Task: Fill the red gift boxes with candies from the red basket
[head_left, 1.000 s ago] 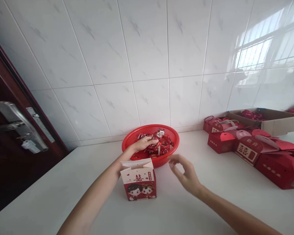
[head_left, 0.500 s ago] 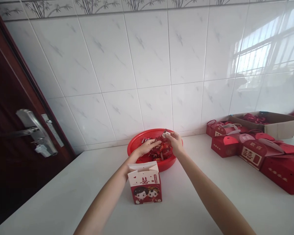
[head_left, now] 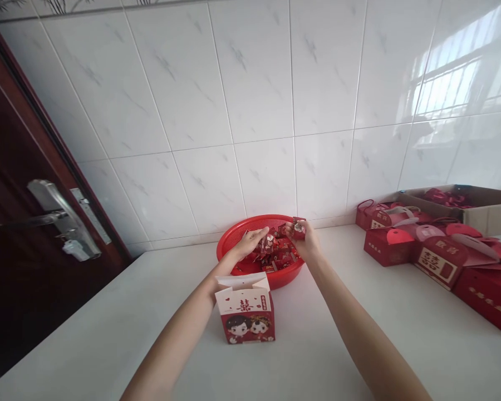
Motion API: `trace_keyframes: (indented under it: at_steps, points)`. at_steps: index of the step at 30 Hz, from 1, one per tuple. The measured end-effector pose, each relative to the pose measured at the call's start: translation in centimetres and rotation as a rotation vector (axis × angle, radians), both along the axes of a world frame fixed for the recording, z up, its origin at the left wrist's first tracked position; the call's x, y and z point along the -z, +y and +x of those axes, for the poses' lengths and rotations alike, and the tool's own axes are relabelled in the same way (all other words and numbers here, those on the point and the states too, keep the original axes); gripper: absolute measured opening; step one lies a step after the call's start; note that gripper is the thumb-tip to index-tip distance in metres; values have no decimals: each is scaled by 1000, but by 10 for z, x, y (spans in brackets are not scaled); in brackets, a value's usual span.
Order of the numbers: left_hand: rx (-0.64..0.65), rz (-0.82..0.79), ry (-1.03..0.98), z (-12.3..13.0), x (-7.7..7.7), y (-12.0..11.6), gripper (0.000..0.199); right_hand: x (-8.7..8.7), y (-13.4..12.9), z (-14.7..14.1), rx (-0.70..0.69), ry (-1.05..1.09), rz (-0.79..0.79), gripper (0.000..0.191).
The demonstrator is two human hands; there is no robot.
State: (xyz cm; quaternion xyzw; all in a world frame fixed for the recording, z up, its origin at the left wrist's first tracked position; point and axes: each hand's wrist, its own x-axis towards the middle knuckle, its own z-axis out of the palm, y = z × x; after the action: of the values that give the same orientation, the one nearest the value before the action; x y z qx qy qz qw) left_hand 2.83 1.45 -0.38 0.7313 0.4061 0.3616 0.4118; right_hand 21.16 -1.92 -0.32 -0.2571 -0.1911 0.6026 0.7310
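Note:
A red plastic basket (head_left: pixel 281 278) stands against the tiled wall with a pile of red wrapped candies (head_left: pixel 281 259) in it. Over its left side, my left hand (head_left: pixel 248 244) has its fingers closed on a red candy with pale print (head_left: pixel 269 241). My right hand (head_left: pixel 308 245), at the basket's right rim, pinches another wrapped candy (head_left: pixel 299 225), dark red with a pale pattern. In front of the basket an upright red and white gift box (head_left: pixel 247 314) has its top flaps raised. Two cartoon figures are printed on it, and its inside is hidden.
Several red gift boxes (head_left: pixel 436 259) with handles crowd the right side of the white table (head_left: pixel 317 345). Behind them is an open cardboard carton (head_left: pixel 495 214) with red items inside. A dark red door (head_left: pixel 33 267) with a metal handle is at the left.
My right hand has turned, showing the candy in it more fully. The left hand has lifted slightly with a candy at its fingers. The view has tilted down a little.

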Motion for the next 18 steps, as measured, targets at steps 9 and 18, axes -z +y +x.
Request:
trace_keyframes:
  at_steps: [9, 18]
  points:
    - [63, 44, -25, -3, -3, 0, 32, 2, -1, 2, -48, -27, 21, 6]
    - [17, 93, -62, -4, 2, 5, 55, 9, 2, -3, -55, -185, 7, 5]
